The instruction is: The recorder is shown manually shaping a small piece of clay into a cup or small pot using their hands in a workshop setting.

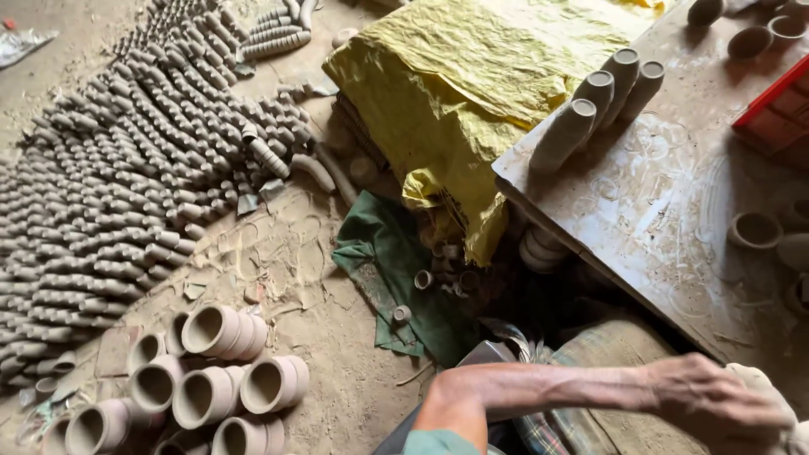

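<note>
We press our left hand (716, 403), fingers curled over a pale, soft lump of wet clay (771, 396); it dents easily, so we cup it underneath. Our right hand is unseen.

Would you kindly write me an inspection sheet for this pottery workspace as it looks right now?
Surface: wooden board, smeared with dried clay and ring marks.
Job's things: pale clay lump at the frame's lower right corner, under the person's hand; three stacks of small cups lie on the board.
Clutter: loose small cups on the board; red crate at its right edge.
Hands: one hand rests on the clay lump, which side cannot be told; no other hand in view.
Cables: nothing seen.
Surroundings: dirt floor with rows of stacked cups, larger pots, a yellow sheet and a green cloth.
</note>
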